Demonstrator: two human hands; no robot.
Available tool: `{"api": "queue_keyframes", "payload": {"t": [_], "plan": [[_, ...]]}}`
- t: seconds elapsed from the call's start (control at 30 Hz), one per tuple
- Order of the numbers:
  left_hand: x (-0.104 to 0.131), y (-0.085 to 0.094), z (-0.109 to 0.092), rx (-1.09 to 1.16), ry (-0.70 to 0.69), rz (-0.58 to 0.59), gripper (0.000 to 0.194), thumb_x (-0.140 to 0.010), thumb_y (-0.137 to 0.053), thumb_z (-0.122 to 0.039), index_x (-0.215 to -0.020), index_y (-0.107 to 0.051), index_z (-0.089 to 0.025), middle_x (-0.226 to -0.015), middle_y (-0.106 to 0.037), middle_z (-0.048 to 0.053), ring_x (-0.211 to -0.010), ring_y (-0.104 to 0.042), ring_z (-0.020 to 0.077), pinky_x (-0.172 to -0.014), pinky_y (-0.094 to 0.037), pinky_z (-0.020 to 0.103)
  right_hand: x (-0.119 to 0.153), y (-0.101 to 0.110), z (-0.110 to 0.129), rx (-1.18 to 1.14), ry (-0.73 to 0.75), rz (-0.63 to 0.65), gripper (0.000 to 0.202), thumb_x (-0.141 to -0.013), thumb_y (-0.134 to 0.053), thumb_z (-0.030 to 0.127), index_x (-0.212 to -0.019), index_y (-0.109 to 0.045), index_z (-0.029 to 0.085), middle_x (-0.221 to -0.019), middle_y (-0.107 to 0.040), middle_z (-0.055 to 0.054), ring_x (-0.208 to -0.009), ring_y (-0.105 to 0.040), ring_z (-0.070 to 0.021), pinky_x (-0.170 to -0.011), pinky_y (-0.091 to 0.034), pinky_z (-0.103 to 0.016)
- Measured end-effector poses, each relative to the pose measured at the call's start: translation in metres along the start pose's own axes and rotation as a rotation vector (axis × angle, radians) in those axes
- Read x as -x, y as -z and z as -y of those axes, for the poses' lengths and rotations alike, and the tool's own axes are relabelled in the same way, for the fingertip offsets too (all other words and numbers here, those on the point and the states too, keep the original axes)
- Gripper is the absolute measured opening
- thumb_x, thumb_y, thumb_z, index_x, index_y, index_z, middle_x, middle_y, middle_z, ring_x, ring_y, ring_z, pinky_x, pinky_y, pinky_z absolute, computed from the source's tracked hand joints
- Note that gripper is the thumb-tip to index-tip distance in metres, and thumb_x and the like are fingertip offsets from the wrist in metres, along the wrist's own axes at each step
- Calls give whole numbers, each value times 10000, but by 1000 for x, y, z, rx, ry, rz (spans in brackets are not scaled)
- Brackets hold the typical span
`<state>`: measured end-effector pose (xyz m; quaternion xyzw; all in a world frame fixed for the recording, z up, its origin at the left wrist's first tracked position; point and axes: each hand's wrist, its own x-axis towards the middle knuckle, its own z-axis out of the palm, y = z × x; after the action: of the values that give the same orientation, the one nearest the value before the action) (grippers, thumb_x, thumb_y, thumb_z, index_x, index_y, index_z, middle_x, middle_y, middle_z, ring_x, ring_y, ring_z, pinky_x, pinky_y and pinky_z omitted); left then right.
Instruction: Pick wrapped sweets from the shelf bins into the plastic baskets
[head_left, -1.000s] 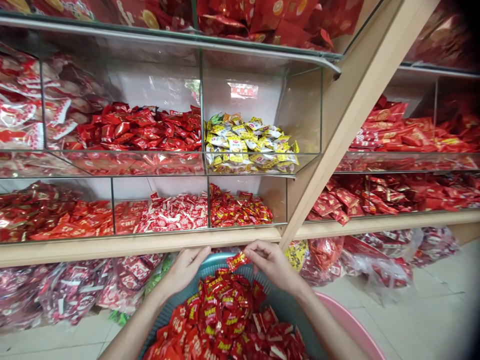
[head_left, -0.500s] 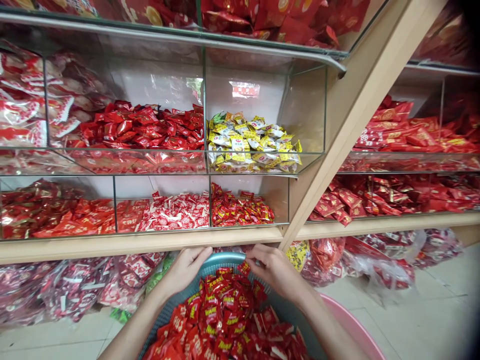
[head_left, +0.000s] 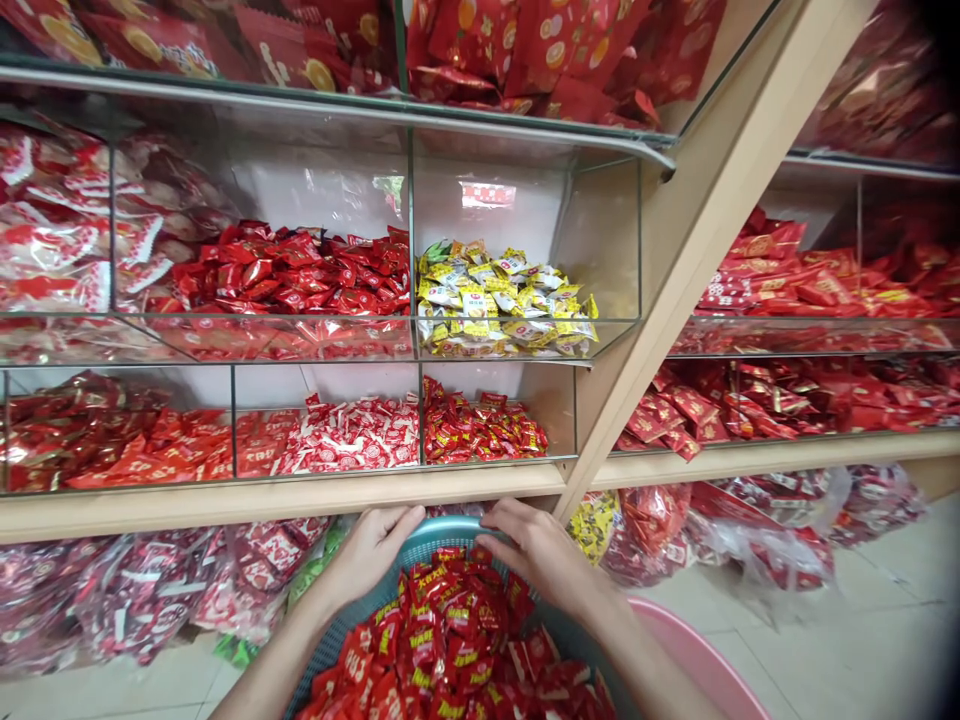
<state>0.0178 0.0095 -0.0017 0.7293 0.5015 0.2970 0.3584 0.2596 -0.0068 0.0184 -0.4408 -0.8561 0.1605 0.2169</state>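
A teal plastic basket (head_left: 442,527) filled with red wrapped candies (head_left: 450,630) is at the bottom centre of the view. My left hand (head_left: 379,545) holds its far rim on the left, thumb and fingers closed over the edge. On the right side of the same rim is my right hand (head_left: 525,545), with its fingers curled around the edge. Between the hands a short stretch of rim shows. Both forearms reach over the basket's sides. The near part of the basket is outside the frame.
Ahead, a wooden shelf (head_left: 300,500) has glass-fronted bins of red candies, with yellow-and-white packets (head_left: 502,290) in one. Plastic candy bags (head_left: 150,590) lie on the floor under it. A pink tub (head_left: 697,650) stands right of the basket.
My right hand has let go of a small red candy packet and moved onto the rim. The shelves appear slightly lower in the view.
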Motion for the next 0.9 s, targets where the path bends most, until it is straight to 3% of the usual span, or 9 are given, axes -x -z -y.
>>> {"api": "queue_keyframes", "payload": {"t": [0.1,0.23,0.4,0.47,0.6,0.77,0.9], "plan": [[0,0,2,29,-22,9,439,-895,-372,-447,-829,-697,-159,-793,-692,5,-757,-578,199,-720,-440,246,0,-1,1,-48,-8,-52,235,-916,-432,324,-1025,-609,216,-935,-622,-40,-851,-602,-151,-752,-447,-234],[-2,-2,5,9,-31,2,443,-894,-371,-452,-796,-681,-152,-813,-687,13,-789,-572,209,-747,-441,260,-3,2,3,-96,9,-217,225,-923,-416,283,-996,-613,204,-892,-623,-43,-804,-592,-149,-722,-444,-241],[-3,-3,5,12,-67,-21,403,-892,-383,-435,-796,-657,-155,-830,-672,11,-821,-558,205,-791,-424,269,-30,27,0,-30,59,-354,194,-912,-434,238,-963,-618,203,-856,-625,-43,-786,-568,-155,-712,-432,-255],[-3,-4,6,-4,-79,-35,393,-889,-391,-430,-763,-641,-154,-792,-655,6,-785,-546,192,-761,-416,258,-49,40,-6,68,81,-299,176,-895,-456,197,-953,-622,202,-889,-629,-48,-846,-553,-169,-764,-420,-274],[-2,-5,11,-54,-50,-36,428,-894,-377,-440,-641,-571,-154,-630,-564,-21,-632,-479,147,-625,-374,227,-89,56,-25,227,87,-62,168,-823,-514,98,-912,-633,174,-918,-627,-67,-899,-536,-184,-797,-397,-286],[-5,-4,12,-9,-36,-33,447,-889,-367,-467,-651,-579,-152,-609,-538,-27,-602,-448,137,-611,-361,226,-116,51,-34,225,101,115,209,-652,-680,70,-833,-656,174,-813,-642,-35,-768,-567,-164,-653,-389,-232],[-5,-3,9,45,-24,-33,463,-882,-366,-482,-691,-619,-144,-614,-553,-20,-608,-461,141,-612,-369,227,-121,45,-31,188,112,146,85,-669,-702,140,-741,-673,174,-749,-640,-27,-704,-565,-152,-618,-375,-227]]}}
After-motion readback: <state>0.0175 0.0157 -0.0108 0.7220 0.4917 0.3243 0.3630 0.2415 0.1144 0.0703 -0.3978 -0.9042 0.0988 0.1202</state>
